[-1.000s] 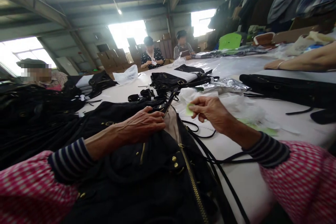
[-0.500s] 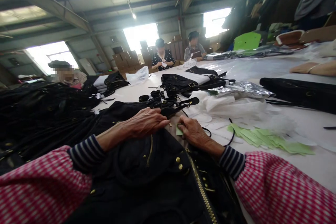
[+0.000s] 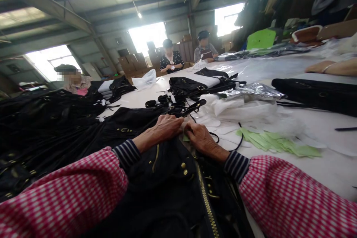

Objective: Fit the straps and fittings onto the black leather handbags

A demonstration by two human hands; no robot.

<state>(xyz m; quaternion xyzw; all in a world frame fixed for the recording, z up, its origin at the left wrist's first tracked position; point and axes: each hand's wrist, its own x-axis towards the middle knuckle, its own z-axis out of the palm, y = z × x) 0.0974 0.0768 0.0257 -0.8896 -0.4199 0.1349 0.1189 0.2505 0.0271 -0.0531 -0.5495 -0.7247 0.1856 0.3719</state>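
Note:
A black bag [image 3: 164, 189] with a gold-toothed zipper [image 3: 206, 197] and gold studs lies right in front of me. At its far end my left hand [image 3: 169, 125] is closed, fingertips pinched together; what they grip is hidden. Close beside it, my right hand [image 3: 201, 137] is closed too, its fingers curled over a small green paper slip [image 3: 186, 138] of which only an edge shows. The two hands' fingertips nearly meet. A black strap end [image 3: 196, 107] lies just beyond them, and a thin black cord [image 3: 240, 139] loops out to the right.
Light green slips [image 3: 279, 143] lie fanned on the white table [image 3: 315, 178], near crumpled white sheets [image 3: 240, 109]. More black bags [image 3: 181, 87] lie beyond, with a dark heap [image 3: 47, 119] at left. Co-workers sit across; another person's forearm [image 3: 334, 67] reaches in at right.
My left hand has moved right, toward my right hand, and its fingers have drawn in. My right hand stays near the same place on the bag. The view has shifted slightly.

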